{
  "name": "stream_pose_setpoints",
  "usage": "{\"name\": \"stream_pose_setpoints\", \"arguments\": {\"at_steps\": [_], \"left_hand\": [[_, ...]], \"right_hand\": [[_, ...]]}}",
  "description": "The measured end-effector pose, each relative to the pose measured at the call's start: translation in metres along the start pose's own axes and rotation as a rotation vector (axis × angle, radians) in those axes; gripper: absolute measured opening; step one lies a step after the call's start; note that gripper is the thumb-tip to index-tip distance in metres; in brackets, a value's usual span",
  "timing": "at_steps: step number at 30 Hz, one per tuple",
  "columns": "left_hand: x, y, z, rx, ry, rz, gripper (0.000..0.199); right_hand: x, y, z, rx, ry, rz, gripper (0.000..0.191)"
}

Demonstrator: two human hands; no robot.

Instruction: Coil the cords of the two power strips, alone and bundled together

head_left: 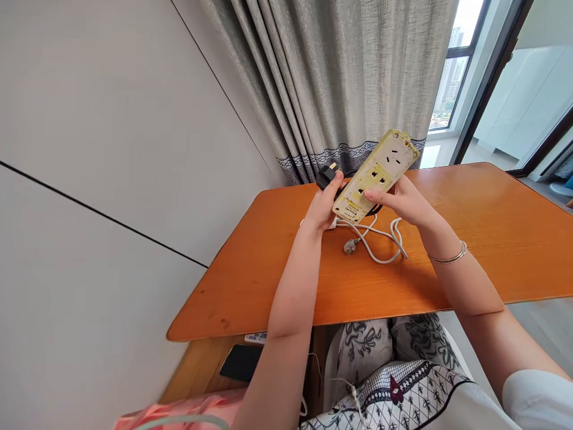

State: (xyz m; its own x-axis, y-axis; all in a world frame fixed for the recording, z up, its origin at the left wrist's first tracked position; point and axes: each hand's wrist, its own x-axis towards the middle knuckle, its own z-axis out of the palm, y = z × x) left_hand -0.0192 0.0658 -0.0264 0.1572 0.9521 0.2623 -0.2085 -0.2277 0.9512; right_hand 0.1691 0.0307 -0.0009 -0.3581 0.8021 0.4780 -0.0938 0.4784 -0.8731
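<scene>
My right hand (396, 197) grips a yellowed power strip (376, 176), thumb across its socket face, fingers hidden behind it. The strip is tilted, its upper end to the right, and is held above the table. My left hand (324, 200) is closed on a black plug (326, 175), its metal pins pointing up and right, close beside the strip's left side. A black cord shows partly behind the strip. Below the hands, a white power cord (380, 261) lies in loops on the table, with a translucent grey plug (350, 245) at one end.
The orange-brown wooden table (268, 280) stands against a pale wall panel (111, 119). A grey curtain (349, 77) hangs behind it. Under the near edge, a dark phone-like slab (240, 362) lies on a wooden surface, near pink fabric (188, 409).
</scene>
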Motion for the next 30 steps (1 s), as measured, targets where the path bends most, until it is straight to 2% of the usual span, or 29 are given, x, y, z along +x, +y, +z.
{"name": "stream_pose_setpoints", "arguments": {"at_steps": [3, 9, 12, 17, 21, 26, 30], "left_hand": [[0.001, -0.004, 0.000, -0.011, -0.028, -0.096, 0.065], [0.004, -0.002, 0.007, -0.072, -0.058, -0.014, 0.072], [0.003, 0.002, 0.013, -0.097, -0.062, 0.001, 0.073], [-0.004, -0.002, 0.027, -0.157, -0.147, -0.033, 0.071], [-0.006, -0.008, 0.031, -0.129, -0.111, -0.004, 0.068], [-0.004, -0.009, 0.027, -0.052, -0.077, 0.106, 0.076], [-0.005, -0.010, 0.030, -0.059, -0.054, 0.081, 0.073]], "right_hand": [[0.004, 0.002, -0.002, 0.108, 0.023, 0.058, 0.063], [0.012, 0.017, 0.005, 0.253, 0.129, 0.109, 0.056], [0.015, 0.021, 0.005, 0.317, 0.216, 0.093, 0.059], [0.020, 0.029, -0.007, 0.348, 0.391, 0.002, 0.065], [0.021, 0.034, -0.012, 0.303, 0.369, 0.022, 0.066], [0.018, 0.031, -0.012, 0.289, 0.330, 0.089, 0.065], [0.018, 0.028, -0.013, 0.315, 0.318, 0.090, 0.064]]}}
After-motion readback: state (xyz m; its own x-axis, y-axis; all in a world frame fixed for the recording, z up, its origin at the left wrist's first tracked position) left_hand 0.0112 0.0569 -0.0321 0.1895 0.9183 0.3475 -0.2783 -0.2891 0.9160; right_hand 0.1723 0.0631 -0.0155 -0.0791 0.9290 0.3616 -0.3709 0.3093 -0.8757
